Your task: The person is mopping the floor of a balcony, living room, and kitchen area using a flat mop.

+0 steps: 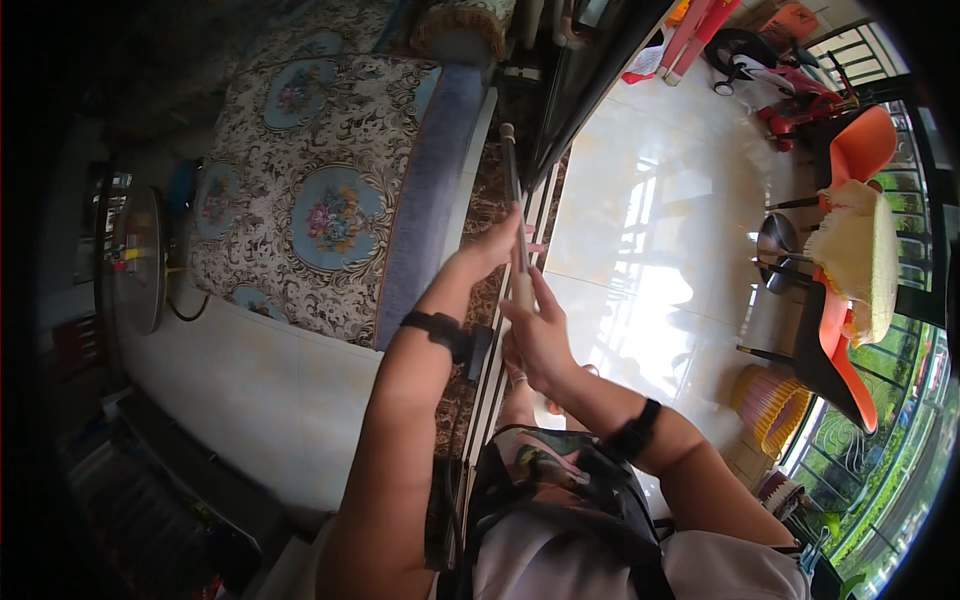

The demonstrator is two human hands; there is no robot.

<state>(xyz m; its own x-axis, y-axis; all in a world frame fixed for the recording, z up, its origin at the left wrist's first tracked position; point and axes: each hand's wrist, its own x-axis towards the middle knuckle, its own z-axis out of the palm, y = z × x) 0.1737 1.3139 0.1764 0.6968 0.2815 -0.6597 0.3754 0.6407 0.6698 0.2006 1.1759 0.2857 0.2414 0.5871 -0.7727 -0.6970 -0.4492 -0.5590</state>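
Observation:
A slim grey pole with a pale knob at its far end points away from me, over the sliding-door track. My left hand grips it about midway, its fingers mostly hidden behind the shaft. Closer to my body, my right hand is closed round the pale lower part of the pole, with the thumb and forefinger showing along it. What lies at the pole's near end is hidden by this hand. Dark straps with small devices sit on both of my forearms.
Left of the track lies a floral-patterned cover with a blue-grey border. Glossy tiles stretch to the right, toward orange chairs, a yellow cloth, a pleated yellow basket and a child's bicycle. A dark-framed glass door stands ahead.

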